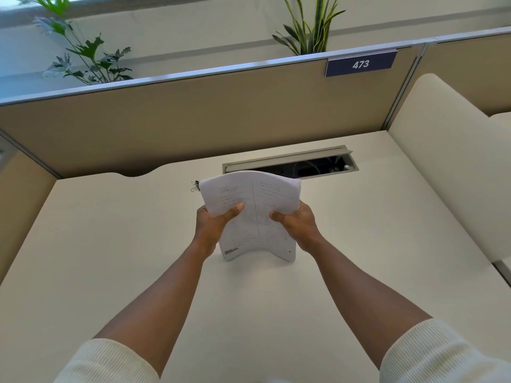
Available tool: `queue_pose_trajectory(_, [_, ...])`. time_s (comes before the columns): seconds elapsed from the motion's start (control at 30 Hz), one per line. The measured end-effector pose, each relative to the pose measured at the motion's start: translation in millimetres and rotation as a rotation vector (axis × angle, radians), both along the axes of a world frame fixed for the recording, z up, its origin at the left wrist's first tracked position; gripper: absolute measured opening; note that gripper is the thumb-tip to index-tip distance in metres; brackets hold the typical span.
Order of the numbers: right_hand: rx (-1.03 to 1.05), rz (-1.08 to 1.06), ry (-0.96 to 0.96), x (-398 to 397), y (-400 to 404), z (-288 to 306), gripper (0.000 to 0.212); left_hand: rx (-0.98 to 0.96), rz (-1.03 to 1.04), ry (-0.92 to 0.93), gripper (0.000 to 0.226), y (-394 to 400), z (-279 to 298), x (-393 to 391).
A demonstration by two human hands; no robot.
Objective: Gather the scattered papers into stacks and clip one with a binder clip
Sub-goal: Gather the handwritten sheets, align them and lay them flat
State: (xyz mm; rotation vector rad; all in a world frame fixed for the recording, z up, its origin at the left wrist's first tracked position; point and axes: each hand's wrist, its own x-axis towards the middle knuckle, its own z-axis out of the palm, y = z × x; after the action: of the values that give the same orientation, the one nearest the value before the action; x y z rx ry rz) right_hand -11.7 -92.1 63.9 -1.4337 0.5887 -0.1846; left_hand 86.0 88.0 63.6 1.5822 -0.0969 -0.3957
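One stack of white printed paper sheets [250, 214] is standing upright on its bottom edge at the centre of the cream desk [110, 244]. The left hand [214, 223] and right hand [297, 225] are each pinching a side, thumbs in front. One black binder clip [195, 186] is lying at the stack's ten o'clock.
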Motion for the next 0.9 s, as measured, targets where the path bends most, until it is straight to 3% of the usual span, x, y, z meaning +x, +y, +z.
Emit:
queue_pose_trajectory(0.13, [-0.008, -0.007, 0.021, -1, -3, -2, 0.026, -0.029, 0.017, -0.010, 0.029, -8, 12, 0])
queue_pose_trajectory(0.37, [-0.034, -0.006, 0.052, -3, -5, -4, 0.022, -0.113, 0.176, -0.046, 0.051, -20, 32, 12])
queue_pose_trajectory(0.63, [-0.037, 0.027, 0.092, -8, -5, -11, 0.025, -0.073, 0.208, -0.029, 0.047, -24, 35, 18])
queue_pose_trajectory(0.9, [-0.099, 0.080, 0.127, -11, -4, -21, 0.028, -0.071, 0.196, -0.050, 0.057, -18, 28, 13])
